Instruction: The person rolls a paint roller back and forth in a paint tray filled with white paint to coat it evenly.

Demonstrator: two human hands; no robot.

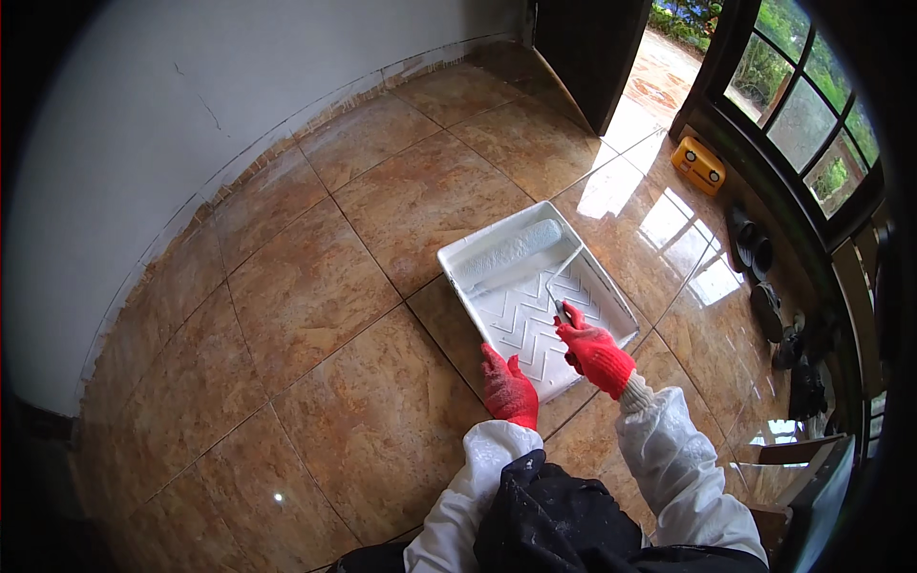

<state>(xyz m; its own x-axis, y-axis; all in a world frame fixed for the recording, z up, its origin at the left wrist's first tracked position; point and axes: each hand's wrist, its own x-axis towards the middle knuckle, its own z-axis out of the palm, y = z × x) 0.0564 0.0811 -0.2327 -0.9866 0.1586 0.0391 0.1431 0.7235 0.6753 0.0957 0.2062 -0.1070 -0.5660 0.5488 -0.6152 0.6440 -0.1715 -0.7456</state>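
A white paint tray (597, 270) with a ridged zigzag slope sits on the tiled floor in front of me. Across its far, deeper end lies a paint roller (511, 250), its sleeve wet with white paint. A thin metal frame runs from the roller to its handle, which my right hand (594, 351), in a red glove, grips above the slope. My left hand (510, 384), also red-gloved, holds the tray's near left edge, the thumb toward the inside. Its fingertips under or behind the rim are partly hidden. White paint coats the slope thinly.
A white wall (191, 105) with a rough lower edge curves along the left. Far right are a dark open door (585, 57), a paned window (812, 105) and a yellow case (699, 165). Dark shoes (750, 241) line the right side. Brown tiles (315, 382) surround the tray.
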